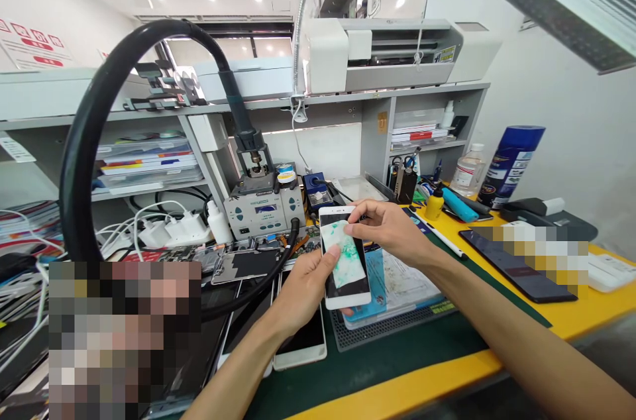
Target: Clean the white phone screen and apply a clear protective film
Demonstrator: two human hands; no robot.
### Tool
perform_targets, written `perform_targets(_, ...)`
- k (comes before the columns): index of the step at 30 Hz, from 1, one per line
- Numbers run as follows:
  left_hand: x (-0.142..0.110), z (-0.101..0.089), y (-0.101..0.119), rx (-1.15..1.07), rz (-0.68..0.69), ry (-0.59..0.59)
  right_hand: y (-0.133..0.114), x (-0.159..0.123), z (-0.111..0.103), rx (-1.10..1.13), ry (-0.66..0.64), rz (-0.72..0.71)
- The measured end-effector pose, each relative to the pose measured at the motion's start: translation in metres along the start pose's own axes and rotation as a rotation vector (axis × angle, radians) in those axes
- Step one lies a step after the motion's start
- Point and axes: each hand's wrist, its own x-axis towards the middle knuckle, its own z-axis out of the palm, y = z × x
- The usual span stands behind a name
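My left hand (309, 279) is closed around a white smartphone (348, 299), which I hold upright and tilted toward me. Its thumb presses on a white sheet with green blotches (350, 264) lying over the dark screen; whether this is paper or cloth I cannot tell. At the phone's top right, my right hand (380, 226) pinches the sheet's upper edge between thumb and fingertips. Below the phone are a clear plastic case (405, 281) and a blue card (376, 274). Another white phone (301, 340) lies beneath my left wrist.
A hot-air station (265, 211) stands behind, its thick black hose (74, 161) arching at left. Phone parts (248, 264) and cables crowd the left. On the right are a dark tablet-like panel (517, 264), a white pen (442, 234), a blue can (511, 165) and a clear bottle (467, 171).
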Motion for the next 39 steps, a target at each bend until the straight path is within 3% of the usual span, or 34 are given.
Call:
perform_targets(6,-0.0001,0.0005,0.0003,-0.004,0.006,0.017,0.0018,-0.0006,0.0003,0.041,-0.035,-0.019)
perform_targets(13,0.001,-0.002,-0.0036,0.007,0.044,0.009,-0.0028,-0.002,-0.0026,-0.063,-0.021,-0.072)
perform_targets(24,-0.0006,0.0019,0.001,0.105,0.075,0.001,0.001,-0.0022,0.0017,-0.22,0.1,-0.24)
perform_targets(30,-0.0021,0.0045,0.0051,0.156,0.09,0.03,0.0038,-0.0021,0.0012,-0.248,0.094,-0.222)
perform_targets(34,-0.0024,0.0042,0.004,0.123,0.079,-0.001,0.0024,-0.0024,-0.0004,-0.227,0.063,-0.2)
perform_targets(39,-0.0003,-0.0003,-0.0014,0.004,0.038,-0.027,-0.0023,-0.0049,-0.0037,-0.251,0.048,-0.271)
